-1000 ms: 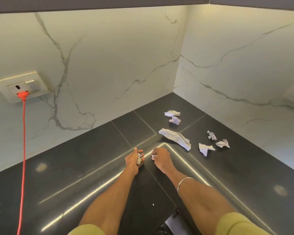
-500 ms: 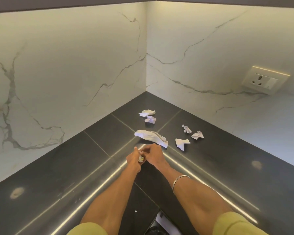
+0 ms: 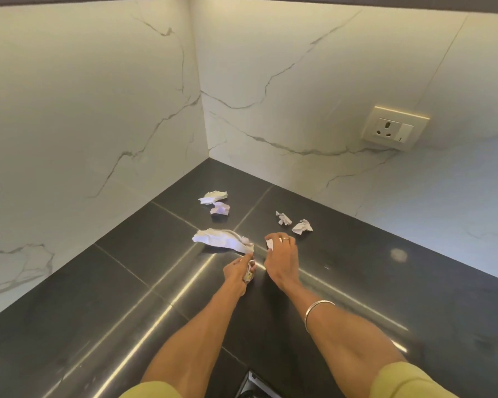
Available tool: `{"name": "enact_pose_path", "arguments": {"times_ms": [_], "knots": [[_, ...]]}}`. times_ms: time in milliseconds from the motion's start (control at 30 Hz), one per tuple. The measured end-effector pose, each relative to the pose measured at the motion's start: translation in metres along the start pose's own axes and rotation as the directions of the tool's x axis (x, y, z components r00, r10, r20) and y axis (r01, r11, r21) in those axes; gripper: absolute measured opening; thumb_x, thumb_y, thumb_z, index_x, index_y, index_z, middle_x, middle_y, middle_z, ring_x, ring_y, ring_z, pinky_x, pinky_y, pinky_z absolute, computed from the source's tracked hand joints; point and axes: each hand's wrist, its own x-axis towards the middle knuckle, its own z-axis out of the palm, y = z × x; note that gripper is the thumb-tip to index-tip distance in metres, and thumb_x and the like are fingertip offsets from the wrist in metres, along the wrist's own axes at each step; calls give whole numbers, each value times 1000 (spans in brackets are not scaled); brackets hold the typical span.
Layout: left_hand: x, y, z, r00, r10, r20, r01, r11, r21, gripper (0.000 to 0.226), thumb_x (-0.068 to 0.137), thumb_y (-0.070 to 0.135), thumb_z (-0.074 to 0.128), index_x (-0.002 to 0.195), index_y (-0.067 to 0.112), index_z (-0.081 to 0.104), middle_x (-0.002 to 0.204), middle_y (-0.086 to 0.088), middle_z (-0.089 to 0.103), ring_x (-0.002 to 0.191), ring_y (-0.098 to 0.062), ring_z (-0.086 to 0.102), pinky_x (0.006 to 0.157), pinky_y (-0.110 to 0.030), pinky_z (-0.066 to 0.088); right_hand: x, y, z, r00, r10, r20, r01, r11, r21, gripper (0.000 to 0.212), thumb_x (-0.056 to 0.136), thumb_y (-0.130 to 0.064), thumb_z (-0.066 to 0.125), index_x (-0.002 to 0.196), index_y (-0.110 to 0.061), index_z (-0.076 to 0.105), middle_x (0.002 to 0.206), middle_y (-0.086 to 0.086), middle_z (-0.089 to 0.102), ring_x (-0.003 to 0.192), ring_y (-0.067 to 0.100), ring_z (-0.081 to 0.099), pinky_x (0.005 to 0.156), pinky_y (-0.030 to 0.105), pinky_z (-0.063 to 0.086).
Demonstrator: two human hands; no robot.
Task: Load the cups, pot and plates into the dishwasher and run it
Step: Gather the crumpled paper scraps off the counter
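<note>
Head view looks down on a dark grey tiled countertop [image 3: 127, 297] set in a corner of white marble-veined wall [image 3: 84, 110]. Both forearms reach forward from the near edge, bare below yellow-green sleeves [image 3: 408, 380]. The left hand [image 3: 237, 272] lies with its fingers curled around a small crumpled white and yellow wrapper [image 3: 248, 274], gripping it just above the counter. The right hand [image 3: 281, 258] is arched a little to the right of it, palm down, its fingertips pinching a small white paper scrap [image 3: 270, 244]; a ring [image 3: 285, 239] shows on one finger and a thin silver bangle [image 3: 318, 311] circles the wrist.

Loose crumpled white paper pieces on the counter number five: one long piece [image 3: 222, 239] just beyond the left hand, two small ones [image 3: 214, 198] lying together farther toward the corner, and two small ones [image 3: 293, 224] side by side at the far right of the right hand. One cream wall socket with a switch [image 3: 394, 127] sits on the right wall.

At the near edge, between the arms, a dark opening with a pale rim [image 3: 256, 382] is cut off by the frame; what it belongs to cannot be made out. No cups, pot, plates or dishwasher can be identified here. What the wrapper holds, if anything, is hidden by the fingers.
</note>
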Motion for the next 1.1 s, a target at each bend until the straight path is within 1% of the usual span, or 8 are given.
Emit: {"name": "enact_pose_path", "arguments": {"times_ms": [200,333,467,600,667,800,967,1100], "knots": [[7,-1,-11,1000,-2,29,5,995,-100,32,81,12,80,104,-6,70,71,-11,66,43,-10,51,42,-20,44,13,24,6,956,114,270,-59,977,-205,51,90,-17,59,139,-28,49,136,6,51,115,30,47,93,37,41],[10,-1,-12,1000,3,27,1,992,-127,30,82,12,80,103,-6,70,74,-13,69,46,-11,52,44,-21,46,9,19,5,983,80,168,-48,982,-184,23,87,-21,63,108,-27,71,103,1,67,93,28,59,76,35,43],[8,-4,-14,999,34,38,-29,989,-144,27,83,16,79,100,-3,72,85,-15,72,51,-11,60,49,-22,51,-5,7,4,981,130,143,-158,965,207,11,88,-24,63,85,-22,74,85,-3,70,80,20,62,68,32,46],[3,-6,-14,998,53,31,-47,987,-154,27,82,17,80,100,-1,72,94,-17,75,77,-23,72,70,-32,61,-20,-7,1,992,32,123,-77,921,381,14,90,-20,60,86,-30,70,84,-9,69,76,8,57,68,27,44],[2,-7,-15,998,51,31,-45,983,-180,30,81,16,81,103,-2,71,98,-19,74,86,-27,72,75,-36,60,-24,-12,1,988,-27,154,-32,929,368,18,93,-20,59,102,-27,72,99,-7,71,87,7,60,78,26,46],[2,-8,-18,998,54,24,-49,984,-169,35,83,25,80,106,-1,71,100,-18,73,85,-26,71,68,-36,58,-31,-17,1,970,-154,186,99,956,275,30,99,-18,50,124,-18,66,111,2,70,101,18,64,86,30,50],[-3,-10,-18,998,52,36,-48,992,-115,29,87,19,76,108,0,70,96,-14,72,76,-22,70,63,-31,57,-41,-15,0,944,-312,104,286,935,212,32,89,-9,55,116,-19,71,102,-1,72,88,18,56,80,35,50],[-4,-10,-18,999,49,3,-49,992,-120,28,91,31,71,99,4,71,103,-17,73,87,-26,71,67,-33,57,-42,-22,-1,946,-314,83,290,932,219,34,85,-5,59,111,-20,74,92,-1,72,88,20,51,80,34,46]]}}
